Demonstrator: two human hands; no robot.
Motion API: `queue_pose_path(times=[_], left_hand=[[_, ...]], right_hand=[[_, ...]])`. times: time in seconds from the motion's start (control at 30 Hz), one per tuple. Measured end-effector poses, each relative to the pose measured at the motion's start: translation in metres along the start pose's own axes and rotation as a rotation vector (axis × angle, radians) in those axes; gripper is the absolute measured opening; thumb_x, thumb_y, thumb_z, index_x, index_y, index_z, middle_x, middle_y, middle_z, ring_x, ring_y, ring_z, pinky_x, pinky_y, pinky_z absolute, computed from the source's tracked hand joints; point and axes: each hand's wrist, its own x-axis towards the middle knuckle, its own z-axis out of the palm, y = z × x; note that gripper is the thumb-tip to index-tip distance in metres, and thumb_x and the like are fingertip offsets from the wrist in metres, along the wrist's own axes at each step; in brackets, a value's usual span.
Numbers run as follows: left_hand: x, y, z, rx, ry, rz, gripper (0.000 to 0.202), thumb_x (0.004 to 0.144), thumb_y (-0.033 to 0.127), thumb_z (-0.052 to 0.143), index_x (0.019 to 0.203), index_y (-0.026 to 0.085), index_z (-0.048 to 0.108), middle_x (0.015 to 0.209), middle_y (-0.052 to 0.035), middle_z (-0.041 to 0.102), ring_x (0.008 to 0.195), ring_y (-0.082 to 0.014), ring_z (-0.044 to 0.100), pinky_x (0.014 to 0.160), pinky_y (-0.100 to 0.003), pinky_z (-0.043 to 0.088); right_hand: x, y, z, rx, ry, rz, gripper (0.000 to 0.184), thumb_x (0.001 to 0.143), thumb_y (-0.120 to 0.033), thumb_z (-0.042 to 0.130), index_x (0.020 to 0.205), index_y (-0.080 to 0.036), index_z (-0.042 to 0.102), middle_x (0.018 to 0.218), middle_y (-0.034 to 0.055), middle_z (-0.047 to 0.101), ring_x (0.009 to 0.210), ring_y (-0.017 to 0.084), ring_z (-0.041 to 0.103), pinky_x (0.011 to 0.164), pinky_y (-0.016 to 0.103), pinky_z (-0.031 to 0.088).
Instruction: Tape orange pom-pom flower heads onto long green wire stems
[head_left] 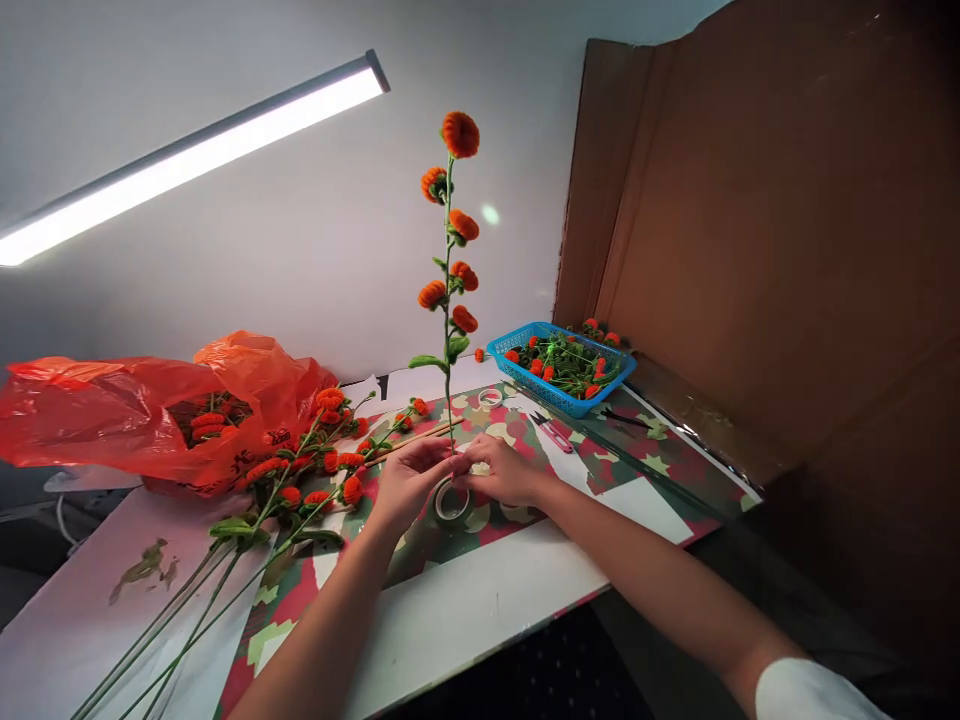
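Observation:
An upright artificial flower stem [448,330] stands tall above the table, with several fuzzy orange blooms and green leaves along it. My left hand [411,482] is closed round its lower end. My right hand [504,470] pinches at the same spot, its fingertips meeting those of the left. Right under the fingers is a roll of tape [453,517]; whether it touches the hands I cannot tell. The bottom of the stem is hidden by the fingers.
Finished flower stems [247,530] lie at the left beside a red plastic bag [112,400] holding more blooms. A blue basket [574,405] of orange flowers sits at the back right. Near it are pink-handled cutters [553,434] and another tape roll [490,398]. Cardboard [750,220] walls the right side.

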Motion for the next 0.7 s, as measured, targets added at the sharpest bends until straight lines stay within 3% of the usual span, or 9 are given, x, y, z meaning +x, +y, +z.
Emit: queue_pose_path(times=[0.27,0.47,0.6,0.7], left_hand=[[-0.003,0.002,0.0,-0.005,0.011,-0.035,0.032,0.06,0.029,0.076,0.087,0.013,0.068,0.078,-0.0068,0.071,0.072,-0.0196,0.065,0.069,-0.032,0.052],[-0.006,0.003,0.003,0.06,0.029,0.031,0.031,0.06,0.03,0.076,0.086,0.016,0.067,0.073,-0.0021,0.066,0.066,-0.0134,0.06,0.062,-0.024,0.049],[-0.012,0.005,0.007,0.034,0.006,-0.045,0.025,0.056,0.03,0.078,0.071,0.014,0.066,0.063,-0.0001,0.063,0.057,-0.0103,0.056,0.055,-0.021,0.046],[-0.021,0.002,0.009,-0.01,0.001,-0.154,0.026,0.058,0.03,0.077,0.075,0.014,0.065,0.064,0.0003,0.063,0.054,-0.0093,0.055,0.05,-0.019,0.044]], right_hand=[[-0.002,0.001,-0.003,0.118,-0.022,0.038,0.009,0.076,-0.027,0.064,0.077,-0.02,0.069,0.081,0.0026,0.063,0.09,0.017,0.051,0.08,0.028,0.04],[-0.004,-0.009,-0.006,0.149,0.019,0.017,0.007,0.073,-0.024,0.066,0.07,-0.018,0.066,0.077,0.0018,0.062,0.082,0.015,0.053,0.075,0.026,0.042],[-0.009,-0.011,-0.007,0.164,-0.099,0.041,0.012,0.072,-0.028,0.067,0.067,-0.017,0.067,0.071,0.0006,0.062,0.077,0.014,0.055,0.074,0.025,0.041],[-0.015,-0.01,-0.008,0.258,-0.216,0.103,0.019,0.073,-0.035,0.065,0.073,-0.016,0.069,0.071,0.001,0.064,0.075,0.014,0.056,0.07,0.024,0.042]])
